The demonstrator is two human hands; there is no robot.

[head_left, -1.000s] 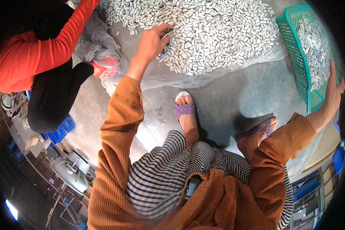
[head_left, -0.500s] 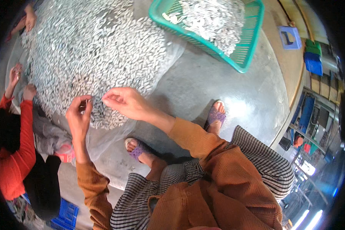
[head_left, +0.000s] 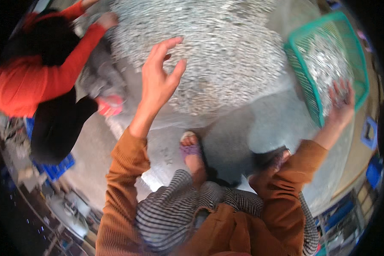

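A broad heap of small, pale silvery-grey pieces [head_left: 213, 59] lies on a clear plastic sheet on the floor; motion blurs their exact shape. Over the heap's near left edge I hold my left hand [head_left: 158, 81] raised, thumb and fingers apart, with nothing visible in it. Off to the right, my right hand [head_left: 342, 104] reaches over the near end of a green plastic basket [head_left: 307, 91], fingers spread and blurred. Similar shiny pieces [head_left: 326, 59] fill part of that basket, just beyond my fingertips.
At the left a person in a red sleeve [head_left: 68, 77] crouches beside the heap, one hand [head_left: 107, 20] at its edge. Behind them is a blue crate [head_left: 59, 168]. My sandalled feet [head_left: 190, 147] stand on the grey floor. A pale blue plastic stool [head_left: 369, 133] is at the far right.
My view has swung right, moving the heap and basket within the picture. My right hand has gone from beside my left to the basket and spread open. My left fingers have parted from a pinch.
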